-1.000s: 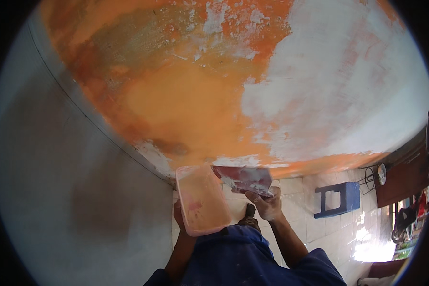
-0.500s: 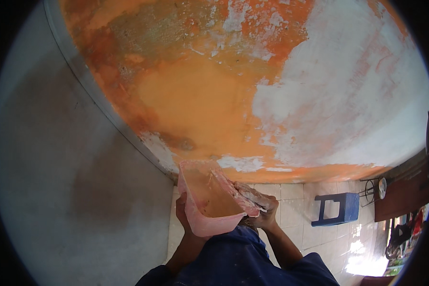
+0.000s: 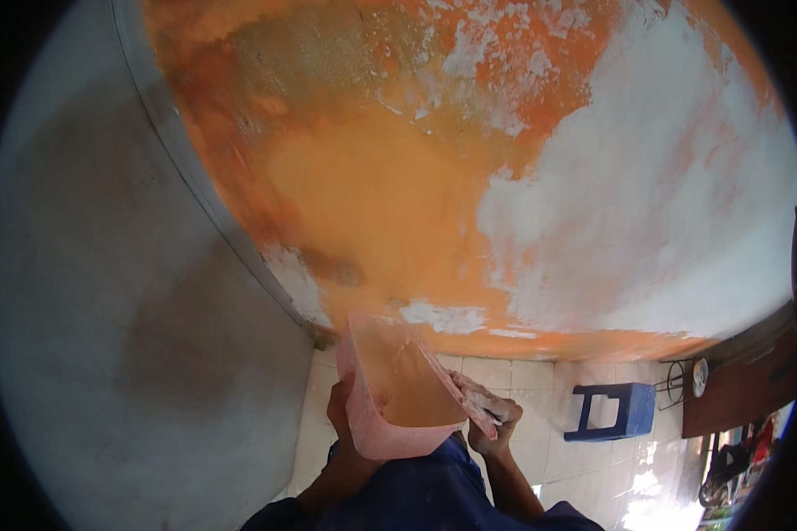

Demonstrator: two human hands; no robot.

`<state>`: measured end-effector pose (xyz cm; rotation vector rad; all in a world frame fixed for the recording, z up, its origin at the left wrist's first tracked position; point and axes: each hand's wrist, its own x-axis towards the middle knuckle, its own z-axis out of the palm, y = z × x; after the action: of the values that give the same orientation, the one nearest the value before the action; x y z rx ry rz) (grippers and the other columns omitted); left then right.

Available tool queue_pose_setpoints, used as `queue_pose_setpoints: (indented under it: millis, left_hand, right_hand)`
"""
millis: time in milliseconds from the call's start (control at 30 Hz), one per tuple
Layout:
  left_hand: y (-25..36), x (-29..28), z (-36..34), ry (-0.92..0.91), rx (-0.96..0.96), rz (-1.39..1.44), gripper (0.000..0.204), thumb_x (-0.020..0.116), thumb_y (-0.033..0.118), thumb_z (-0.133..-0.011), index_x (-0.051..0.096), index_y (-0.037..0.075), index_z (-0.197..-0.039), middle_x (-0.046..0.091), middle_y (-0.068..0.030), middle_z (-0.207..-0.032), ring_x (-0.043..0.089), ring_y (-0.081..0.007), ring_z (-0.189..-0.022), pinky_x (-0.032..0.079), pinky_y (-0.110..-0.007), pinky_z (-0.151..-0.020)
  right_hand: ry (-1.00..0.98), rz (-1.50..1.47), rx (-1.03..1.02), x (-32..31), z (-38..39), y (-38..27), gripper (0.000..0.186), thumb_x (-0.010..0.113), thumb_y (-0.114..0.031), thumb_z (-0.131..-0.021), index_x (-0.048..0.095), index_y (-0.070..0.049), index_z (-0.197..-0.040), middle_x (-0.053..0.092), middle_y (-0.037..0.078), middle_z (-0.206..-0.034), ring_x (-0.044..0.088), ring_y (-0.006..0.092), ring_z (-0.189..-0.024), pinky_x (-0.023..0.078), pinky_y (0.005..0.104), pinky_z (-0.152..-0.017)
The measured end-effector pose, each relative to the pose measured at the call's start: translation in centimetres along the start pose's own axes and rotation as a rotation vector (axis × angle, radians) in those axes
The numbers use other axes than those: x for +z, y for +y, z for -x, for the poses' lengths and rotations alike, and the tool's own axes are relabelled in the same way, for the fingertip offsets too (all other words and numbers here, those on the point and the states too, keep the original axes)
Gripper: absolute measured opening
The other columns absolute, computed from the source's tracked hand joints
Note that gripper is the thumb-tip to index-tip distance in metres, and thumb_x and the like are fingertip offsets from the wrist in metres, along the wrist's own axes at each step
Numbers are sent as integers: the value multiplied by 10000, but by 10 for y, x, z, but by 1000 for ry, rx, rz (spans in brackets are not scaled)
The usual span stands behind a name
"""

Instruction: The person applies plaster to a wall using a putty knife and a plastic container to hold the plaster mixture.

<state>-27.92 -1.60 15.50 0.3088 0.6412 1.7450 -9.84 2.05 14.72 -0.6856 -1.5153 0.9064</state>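
A pink rectangular plastic tub (image 3: 403, 441) is held tilted in front of my body, its inner walls smeared with a pale film. My left hand (image 3: 340, 409) grips the tub's left side, most of its fingers hidden behind the wall. At the tub's right rim, my right hand (image 3: 498, 423) is closed, its fingers coated in whitish paste. It holds a flat pinkish piece (image 3: 476, 412) caked with the same paste, lying along that rim. The exact kind of this piece cannot be made out.
Ahead rises a wall (image 3: 372, 203) of worn orange paint with white patches, meeting a grey wall (image 3: 71, 292) on the left. A blue plastic stool (image 3: 630, 411) lies on its side on the tiled floor (image 3: 522, 451). Dark brown furniture (image 3: 726, 389) stands at the right.
The tub and both hands sit slightly lower in view, and the tub has shifted a little right. The flat piece has moved with my right hand along the tub's rim.
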Motion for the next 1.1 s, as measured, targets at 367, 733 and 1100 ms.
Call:
queue_pose_setpoints:
  millis: [367, 733, 1100]
  left_hand:
    - [4, 0, 3, -14, -157, 234, 509, 457, 383, -871, 478, 23, -1229, 555, -122, -1146, 514, -239, -1086, 390, -358, -960]
    - [-18, -62, -5, 159, 169, -115, 341, 518, 214, -902, 501, 3, -1170, 567, -140, -1074, 576, -244, -949, 518, -373, -779]
    - [-23, -65, -16, 71, 122, -58, 392, 506, 253, -901, 475, 7, -1205, 551, -145, -1115, 563, -250, -989, 503, -381, -815]
  right_hand:
    - [-44, -23, 2, -23, 19, 5, 216, 675, -85, -798, 660, 61, -957, 668, 220, -996, 659, 326, -944, 507, 358, -845]
    - [145, 207, 318, -29, 30, -12, 133, 601, 29, -820, 672, 81, -920, 676, 191, -985, 656, 252, -940, 492, 377, -884]
    - [418, -347, 510, -49, -16, -66, 205, 562, -83, -872, 580, 66, -1011, 644, 107, -900, 627, 164, -756, 512, 279, -657]
